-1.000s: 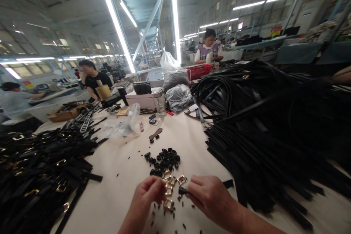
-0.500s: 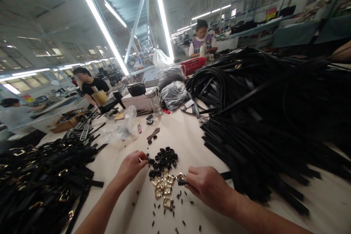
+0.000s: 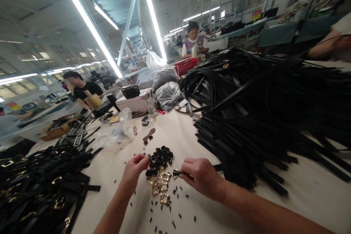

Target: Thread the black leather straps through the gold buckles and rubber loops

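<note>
We pinch a strap (image 3: 178, 172) in our right hand (image 3: 201, 176), left hand (image 3: 136, 165) nearly closed beside black loops (image 3: 163, 156), hold unclear, buckles (image 3: 160, 180) between.

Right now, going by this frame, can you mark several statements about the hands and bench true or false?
1. The right hand holds a black strap. True.
2. Gold buckles lie beside the black loops. True.
3. The left hand lies flat on the gold buckles. False: it is at the left edge of the black loops.
4. The glass jar lies on its side. False: it stands upright.
</note>
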### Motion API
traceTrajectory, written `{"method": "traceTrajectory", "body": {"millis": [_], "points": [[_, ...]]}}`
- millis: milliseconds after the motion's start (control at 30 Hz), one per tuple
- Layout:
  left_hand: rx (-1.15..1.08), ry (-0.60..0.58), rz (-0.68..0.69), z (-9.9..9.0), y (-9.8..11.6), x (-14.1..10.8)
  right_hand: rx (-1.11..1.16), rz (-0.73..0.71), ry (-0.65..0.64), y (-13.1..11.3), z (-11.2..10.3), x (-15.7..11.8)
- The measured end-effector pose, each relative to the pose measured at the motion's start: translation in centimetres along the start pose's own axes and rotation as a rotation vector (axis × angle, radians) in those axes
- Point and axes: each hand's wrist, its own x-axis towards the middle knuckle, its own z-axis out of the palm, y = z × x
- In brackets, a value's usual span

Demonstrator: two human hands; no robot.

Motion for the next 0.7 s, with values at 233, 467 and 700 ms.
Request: {"method": "traceTrajectory", "body": {"millis": [233, 467, 700], "points": [[-0.902, -0.031, -0.364, 6.4, 1.4, -5.8, 0.030, 0.021, 0.104, -0.4, -0.8, 0.3], [-0.993, -0.070, -0.436, 7.9, 2.2, -6.8, 0.017, -0.044, 0.105, -0.5, -0.3, 0.1], [-0.778, -0.105, -0.431, 6.8, 1.7, -7.3, -0.198, -0.197, 0.073, -0.7, 0.0, 0.0]]}}
